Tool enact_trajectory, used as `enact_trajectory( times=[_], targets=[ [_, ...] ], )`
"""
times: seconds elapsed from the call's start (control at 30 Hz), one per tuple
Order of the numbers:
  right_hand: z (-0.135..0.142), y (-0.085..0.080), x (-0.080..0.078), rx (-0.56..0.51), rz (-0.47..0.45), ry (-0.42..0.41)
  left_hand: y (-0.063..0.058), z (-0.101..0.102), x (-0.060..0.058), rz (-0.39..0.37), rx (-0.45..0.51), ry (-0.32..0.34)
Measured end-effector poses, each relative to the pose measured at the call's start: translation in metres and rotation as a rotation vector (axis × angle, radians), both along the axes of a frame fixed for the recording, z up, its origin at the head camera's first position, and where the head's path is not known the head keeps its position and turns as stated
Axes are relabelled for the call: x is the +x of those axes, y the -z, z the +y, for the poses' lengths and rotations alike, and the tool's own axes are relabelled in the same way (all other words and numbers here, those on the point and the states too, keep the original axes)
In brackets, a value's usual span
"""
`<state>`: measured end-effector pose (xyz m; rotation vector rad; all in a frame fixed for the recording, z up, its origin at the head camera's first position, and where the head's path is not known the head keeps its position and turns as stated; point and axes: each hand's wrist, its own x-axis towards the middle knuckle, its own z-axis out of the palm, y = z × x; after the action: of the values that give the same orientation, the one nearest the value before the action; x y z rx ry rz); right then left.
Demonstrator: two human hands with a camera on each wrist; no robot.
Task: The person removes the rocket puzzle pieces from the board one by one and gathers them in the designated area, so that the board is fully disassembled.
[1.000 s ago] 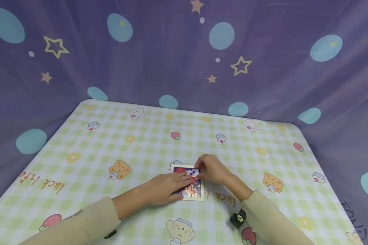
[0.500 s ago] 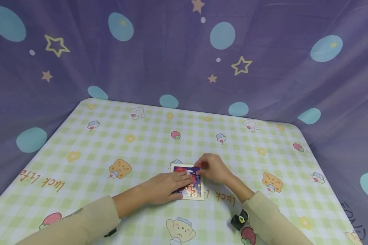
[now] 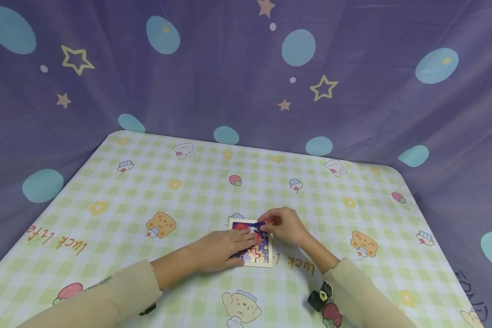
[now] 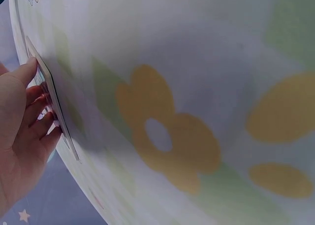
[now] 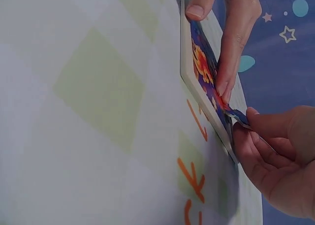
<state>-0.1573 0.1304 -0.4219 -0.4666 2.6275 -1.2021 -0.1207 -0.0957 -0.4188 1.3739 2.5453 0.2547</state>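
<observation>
A small jigsaw puzzle (image 3: 257,255) with a colourful picture lies in a pale, thin-rimmed frame (image 3: 271,256) on the table. My left hand (image 3: 219,250) rests on the puzzle's left and middle with its fingers stretched out; its thumb lies at the near edge, over the pale rim in the left wrist view. At the far right corner, my right hand (image 3: 286,226) pinches a dark blue puzzle piece (image 5: 239,117) between thumb and fingers. The right wrist view shows this piece tilted up at the corner, beside the left fingertips. My left hand covers part of the picture.
A green-and-white checked cloth (image 3: 205,182) printed with cartoon figures covers the table. Behind it hangs a purple curtain (image 3: 229,82) with stars and blue dots. A black device (image 3: 320,296) is at the right wrist, and a black strap (image 3: 148,310) shows below the left sleeve.
The right hand has shifted slightly left along the far right corner, and the dark blue piece in its pinch now stands raised there. The left hand stays in place on the puzzle.
</observation>
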Motion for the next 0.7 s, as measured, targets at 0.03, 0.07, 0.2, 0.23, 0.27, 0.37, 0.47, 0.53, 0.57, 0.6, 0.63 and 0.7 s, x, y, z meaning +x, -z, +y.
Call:
enact_trajectory(
  times=[0.03,0.07,0.2,0.23,0.27,0.37,0.47,0.53,0.57,0.6,0.63,0.7],
  targets=[
    [0.000,0.001,0.000,-0.009,-0.017,0.016,0.000,0.000,0.000,0.000,-0.002,0.001],
    [0.000,0.002,0.000,-0.018,-0.030,0.030,0.000,0.000,0.000,0.003,-0.006,0.004],
    [0.001,0.005,0.000,-0.038,-0.042,0.068,0.001,0.000,-0.001,0.025,-0.017,0.014],
    [0.001,0.006,0.000,-0.040,-0.038,0.074,0.001,0.000,-0.001,0.029,-0.015,0.016],
    [0.002,0.007,0.000,-0.040,-0.032,0.078,0.001,0.000,-0.001,0.030,-0.011,0.016],
    [0.003,0.008,0.001,-0.042,-0.027,0.101,0.002,0.000,0.000,0.024,0.000,0.009],
    [0.005,0.009,0.001,-0.047,-0.039,0.130,0.002,-0.001,0.000,0.016,0.011,0.002],
    [0.007,0.010,0.002,-0.056,-0.053,0.149,0.003,-0.001,0.000,0.014,0.012,0.000],
    [0.009,0.010,0.002,-0.061,-0.058,0.157,0.003,-0.001,0.000,0.013,0.012,0.000],
    [0.011,0.011,0.002,-0.068,-0.067,0.165,0.003,-0.001,0.000,0.012,0.014,-0.001],
    [0.012,0.011,0.003,-0.073,-0.074,0.171,0.003,-0.001,0.000,0.008,0.015,-0.001],
    [0.017,0.012,0.003,-0.083,-0.084,0.185,0.003,-0.001,0.000,0.002,0.009,-0.005]
  ],
)
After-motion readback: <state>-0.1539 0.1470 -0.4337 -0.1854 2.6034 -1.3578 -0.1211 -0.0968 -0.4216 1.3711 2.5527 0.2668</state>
